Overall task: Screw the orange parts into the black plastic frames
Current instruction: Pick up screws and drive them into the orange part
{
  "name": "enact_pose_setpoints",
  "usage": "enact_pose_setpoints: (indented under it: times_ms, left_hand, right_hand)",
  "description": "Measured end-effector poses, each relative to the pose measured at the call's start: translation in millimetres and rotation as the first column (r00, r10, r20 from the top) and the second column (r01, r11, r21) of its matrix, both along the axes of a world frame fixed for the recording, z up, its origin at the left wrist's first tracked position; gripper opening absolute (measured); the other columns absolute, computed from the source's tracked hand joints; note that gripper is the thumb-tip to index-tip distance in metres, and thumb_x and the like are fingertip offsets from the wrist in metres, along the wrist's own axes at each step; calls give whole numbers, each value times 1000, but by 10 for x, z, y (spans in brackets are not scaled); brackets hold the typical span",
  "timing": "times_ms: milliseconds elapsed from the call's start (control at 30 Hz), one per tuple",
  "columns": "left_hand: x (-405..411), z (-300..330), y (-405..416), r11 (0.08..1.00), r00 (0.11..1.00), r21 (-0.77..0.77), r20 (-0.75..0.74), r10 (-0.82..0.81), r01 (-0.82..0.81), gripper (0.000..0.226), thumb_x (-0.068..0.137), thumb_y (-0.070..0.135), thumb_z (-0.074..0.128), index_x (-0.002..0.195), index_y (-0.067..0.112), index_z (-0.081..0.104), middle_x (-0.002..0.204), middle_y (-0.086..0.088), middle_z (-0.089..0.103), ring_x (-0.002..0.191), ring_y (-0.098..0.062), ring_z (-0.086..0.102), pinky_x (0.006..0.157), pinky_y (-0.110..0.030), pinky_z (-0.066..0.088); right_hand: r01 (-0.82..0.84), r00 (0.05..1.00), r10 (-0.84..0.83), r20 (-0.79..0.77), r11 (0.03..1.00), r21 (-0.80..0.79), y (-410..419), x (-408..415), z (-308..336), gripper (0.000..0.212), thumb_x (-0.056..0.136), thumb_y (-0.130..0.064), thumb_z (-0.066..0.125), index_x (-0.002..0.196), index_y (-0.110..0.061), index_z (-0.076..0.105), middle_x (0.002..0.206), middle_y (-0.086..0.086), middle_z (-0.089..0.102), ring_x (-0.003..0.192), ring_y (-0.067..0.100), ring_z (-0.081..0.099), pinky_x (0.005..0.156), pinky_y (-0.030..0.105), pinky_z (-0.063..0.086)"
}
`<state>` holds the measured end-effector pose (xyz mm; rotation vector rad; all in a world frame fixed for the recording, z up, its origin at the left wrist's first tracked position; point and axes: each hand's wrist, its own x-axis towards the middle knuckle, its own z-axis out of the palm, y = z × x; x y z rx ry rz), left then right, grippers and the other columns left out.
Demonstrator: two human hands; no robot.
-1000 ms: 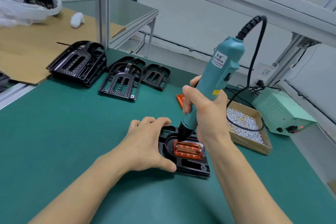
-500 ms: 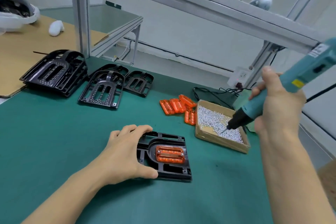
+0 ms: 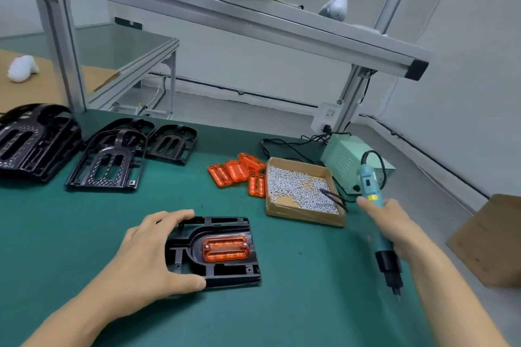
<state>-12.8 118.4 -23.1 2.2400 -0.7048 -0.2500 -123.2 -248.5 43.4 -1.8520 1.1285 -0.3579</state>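
— Green mat covers the bench; what sits nearest the person?

— One black frame lying flat, with an orange part seated in its recess, a small screw head showing at each upper corner of that part.

— And the left hand?

— It grips the frame's left side: fingers curled over the far edge, thumb pressed at the near edge.

— The right hand?

— Well to the right of the frame, wrapped round a teal electric screwdriver. The tool is tilted, its black nose and bit pointing down toward the mat, cable end up. The bit is clear of the frame.

— Where are the supplies?

— A shallow cardboard box of small silver screws stands beyond the frame to the right. Just left of it, touching its side, lie loose orange pieces in a small heap. Further left, at the back of the mat, are spare black frames, some stacked. A pale green power unit sits behind the box, and the tool's black cable crosses the box's right corner
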Motion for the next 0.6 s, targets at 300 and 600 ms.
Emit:
enact_pose_setpoints:
  times_ms: [300,600]
  left_hand:
    - [-1,-9,2,1000,1000,-7,18,3,-3,107,37,69,69,133,56,26,128,25,27,120,-9,25,99,-30,32]
    - [0,-15,9,1000,1000,-22,12,1,-1,107,37,69,70,133,56,27,129,26,27,119,-6,23,97,-28,31]
  right_hand:
    - [-97,877,-101,-469,920,-379,-124,67,-256,57,94,-46,55,122,0,38,103,14,54,88,32,52,71,35,40]
    - [-179,777,-143,-613,884,-432,-123,113,-245,54,94,-50,52,121,-4,43,111,13,58,99,31,57,76,33,42]
